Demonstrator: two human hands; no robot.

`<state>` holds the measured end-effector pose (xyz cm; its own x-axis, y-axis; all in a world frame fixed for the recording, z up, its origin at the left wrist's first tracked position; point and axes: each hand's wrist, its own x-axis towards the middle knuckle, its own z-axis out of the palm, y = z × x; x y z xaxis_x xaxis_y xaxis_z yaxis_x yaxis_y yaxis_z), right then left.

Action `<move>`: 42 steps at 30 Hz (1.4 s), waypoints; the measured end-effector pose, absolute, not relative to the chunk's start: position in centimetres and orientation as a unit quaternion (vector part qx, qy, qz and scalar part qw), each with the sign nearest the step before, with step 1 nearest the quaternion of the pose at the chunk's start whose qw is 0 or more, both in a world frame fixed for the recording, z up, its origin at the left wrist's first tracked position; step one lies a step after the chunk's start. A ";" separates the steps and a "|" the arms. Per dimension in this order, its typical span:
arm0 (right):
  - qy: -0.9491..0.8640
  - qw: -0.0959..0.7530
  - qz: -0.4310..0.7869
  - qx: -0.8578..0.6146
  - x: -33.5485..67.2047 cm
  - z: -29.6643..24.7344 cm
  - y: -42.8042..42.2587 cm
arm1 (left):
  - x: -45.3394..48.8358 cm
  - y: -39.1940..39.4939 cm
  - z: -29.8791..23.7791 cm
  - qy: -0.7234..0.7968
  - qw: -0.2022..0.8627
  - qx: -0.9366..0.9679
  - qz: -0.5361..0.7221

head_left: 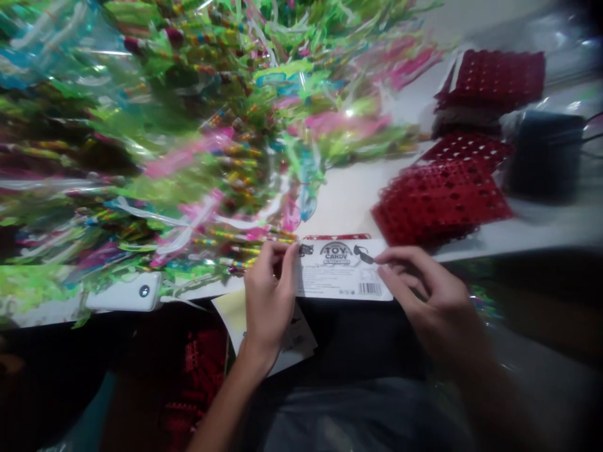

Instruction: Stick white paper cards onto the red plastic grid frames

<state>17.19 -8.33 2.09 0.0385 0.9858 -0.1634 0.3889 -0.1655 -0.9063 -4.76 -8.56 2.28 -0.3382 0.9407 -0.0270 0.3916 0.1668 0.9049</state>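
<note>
My left hand (269, 295) and my right hand (421, 289) both pinch a white printed header card (342, 270) at the table's near edge. The card reads "TOY CANDY", with small sunglasses pictures and a barcode. A red strip (335, 237) shows behind its top edge. Just beyond my left hand, a large heap of cellophane packets (141, 157) holds striped candy sticks and green, pink and blue plastic novelties. Some striped sticks reach the card's left end. A white power bank (125, 292) lies left of my left hand.
Stacks of dark red perforated plastic mats (443, 201) lie on the white table (348, 201) at right, with more (492, 78) behind. A dark bagged object (546, 154) stands at far right. Loose printed papers (235, 320) overhang the table edge, above dark red items (193, 376) below.
</note>
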 end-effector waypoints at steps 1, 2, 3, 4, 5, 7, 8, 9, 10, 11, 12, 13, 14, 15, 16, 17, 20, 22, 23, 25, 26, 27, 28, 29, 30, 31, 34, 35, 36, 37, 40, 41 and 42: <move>-0.547 0.351 0.426 -0.630 17.1 2.1 -8.3 | -4.8 -8.5 2.3 0.695 0.310 0.489 0.426; -0.550 0.355 0.420 -0.629 17.0 2.1 -8.3 | -4.8 -8.5 2.4 0.695 0.303 0.499 0.420; -0.554 0.360 0.412 -0.627 16.8 2.0 -8.3 | -4.8 -8.4 2.4 0.694 0.297 0.508 0.415; -0.558 0.365 0.403 -0.627 16.7 2.0 -8.3 | -4.7 -8.4 2.5 0.693 0.294 0.514 0.411; -0.562 0.368 0.394 -0.627 16.6 1.9 -8.3 | -4.7 -8.4 2.4 0.694 0.291 0.518 0.407; -0.564 0.370 0.382 -0.632 16.3 1.8 -8.3 | -4.7 -8.4 2.2 0.695 0.281 0.524 0.405; -0.563 0.370 0.379 -0.635 16.3 1.7 -8.2 | -4.7 -8.4 2.1 0.694 0.274 0.527 0.406; -0.562 0.369 0.377 -0.638 16.2 1.6 -8.2 | -4.6 -8.4 2.0 0.693 0.267 0.530 0.409; -0.560 0.368 0.375 -0.640 16.1 1.5 -8.2 | -4.6 -8.4 1.8 0.691 0.260 0.533 0.412; -0.560 0.369 0.373 -0.641 16.1 1.4 -8.1 | -4.6 -8.4 1.7 0.690 0.255 0.536 0.414; -0.561 0.370 0.373 -0.640 16.1 1.4 -8.1 | -4.6 -8.3 1.6 0.690 0.253 0.537 0.415; -0.562 0.372 0.373 -0.638 16.0 1.3 -8.0 | -4.5 -8.3 1.6 0.690 0.252 0.538 0.415; -0.561 0.372 0.376 -0.637 16.0 1.3 -8.0 | -4.5 -8.3 1.6 0.689 0.251 0.539 0.414; -0.557 0.372 0.381 -0.636 16.0 1.3 -8.0 | -4.5 -8.4 1.6 0.688 0.252 0.540 0.415; -0.553 0.373 0.387 -0.637 16.0 1.2 -8.0 | -4.4 -8.4 1.7 0.686 0.254 0.541 0.416; -0.547 0.375 0.391 -0.638 16.0 1.2 -8.0 | -4.4 -8.5 1.8 0.683 0.257 0.541 0.418; -0.533 0.382 0.400 -0.641 16.0 1.1 -8.0 | -4.3 -8.7 2.0 0.678 0.272 0.531 0.430; -0.524 0.386 0.409 -0.640 16.0 1.0 -8.0 | -4.3 -8.8 2.0 0.678 0.279 0.520 0.438; -0.520 0.387 0.414 -0.639 15.9 1.0 -8.1 | -4.3 -8.8 2.0 0.679 0.282 0.517 0.438; -0.515 0.390 0.417 -0.640 15.9 1.0 -8.1 | -4.4 -8.8 1.9 0.680 0.283 0.518 0.434; -0.513 0.391 0.417 -0.641 15.9 1.0 -8.1 | -4.5 -8.9 1.8 0.681 0.282 0.522 0.430; -0.511 0.392 0.418 -0.641 15.9 1.0 -8.2 | -4.6 -8.9 1.8 0.681 0.280 0.526 0.426; -0.509 0.394 0.419 -0.640 15.9 1.0 -8.2 | -4.7 -8.9 1.7 0.681 0.275 0.531 0.423; -0.507 0.396 0.422 -0.639 15.9 1.0 -8.2 | -4.7 -8.9 1.7 0.682 0.268 0.536 0.419; -0.505 0.398 0.423 -0.639 16.0 1.1 -8.2 | -4.7 -8.9 1.6 0.684 0.260 0.540 0.415; -0.506 0.397 0.423 -0.638 16.0 1.1 -8.2 | -4.8 -8.9 1.5 0.686 0.252 0.545 0.411; -0.510 0.394 0.416 -0.641 16.1 1.2 -8.2 | -4.7 -8.8 1.2 0.687 0.222 0.569 0.393; -0.512 0.393 0.414 -0.642 16.1 1.2 -8.2 | -4.7 -8.8 1.1 0.686 0.209 0.580 0.386; -0.514 0.390 0.415 -0.642 16.1 1.3 -8.2 | -4.7 -8.8 0.9 0.686 0.195 0.591 0.378; -0.515 0.389 0.417 -0.640 16.1 1.3 -8.2 | -4.7 -8.7 0.8 0.685 0.181 0.600 0.370; -0.516 0.387 0.422 -0.637 16.1 1.3 -8.1 | -4.7 -8.7 0.4 0.687 0.155 0.615 0.354; -0.517 0.388 0.420 -0.637 16.2 1.3 -8.1 | -4.7 -8.7 0.3 0.688 0.154 0.618 0.349; -0.518 0.388 0.416 -0.639 16.2 1.3 -8.1 | -4.7 -8.7 0.3 0.688 0.153 0.619 0.346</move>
